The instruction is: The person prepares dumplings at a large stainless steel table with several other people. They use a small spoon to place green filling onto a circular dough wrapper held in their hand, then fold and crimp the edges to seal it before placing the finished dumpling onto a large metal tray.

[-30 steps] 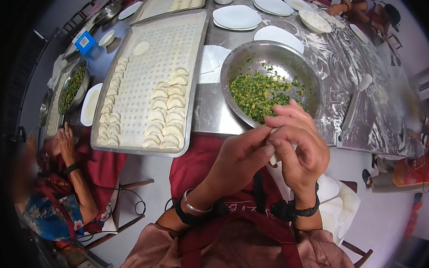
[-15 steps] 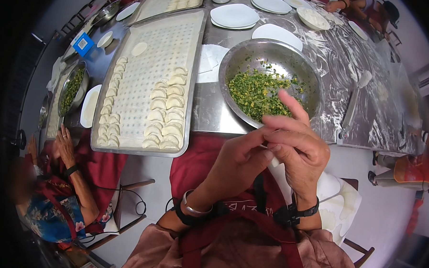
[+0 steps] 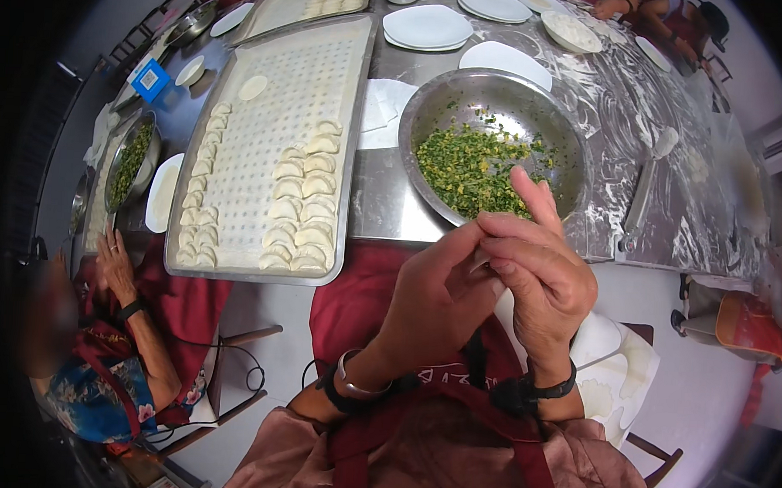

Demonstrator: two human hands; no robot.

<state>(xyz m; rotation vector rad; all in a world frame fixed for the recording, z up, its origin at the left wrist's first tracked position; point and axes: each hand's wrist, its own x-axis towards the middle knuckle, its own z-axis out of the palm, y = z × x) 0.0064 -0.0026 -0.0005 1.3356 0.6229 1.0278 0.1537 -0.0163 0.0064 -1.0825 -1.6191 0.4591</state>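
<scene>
Just in front of the table edge my left hand (image 3: pixel 437 294) and my right hand (image 3: pixel 553 286) come together, their fingertips pinched and touching. Whatever may be between the fingers is hidden; one right-hand finger points up toward the bowl. Right beyond them stands a wide steel bowl (image 3: pixel 416 171) with chopped green and yellow filling (image 3: pixel 469 164) in it. To the left lies a large metal tray (image 3: pixel 324 279) lined with a perforated sheet. Rows of folded dumplings (image 3: pixel 303 210) rest along both its sides, and one flat round wrapper (image 3: pixel 253 88) lies farther up.
A flour-dusted steel table (image 3: pixel 610 131) bears a long-handled utensil (image 3: pixel 643 190) at right. White plates (image 3: pixel 427 27) and a flour bowl (image 3: pixel 571 32) stand at the back. A co-worker's hand (image 3: pixel 115 262) is at left, near another bowl of filling (image 3: pixel 132 167).
My hands stay pinched together over the same spot. The right hand and wrist have shifted slightly left; the tray, dumplings and bowl look unchanged.
</scene>
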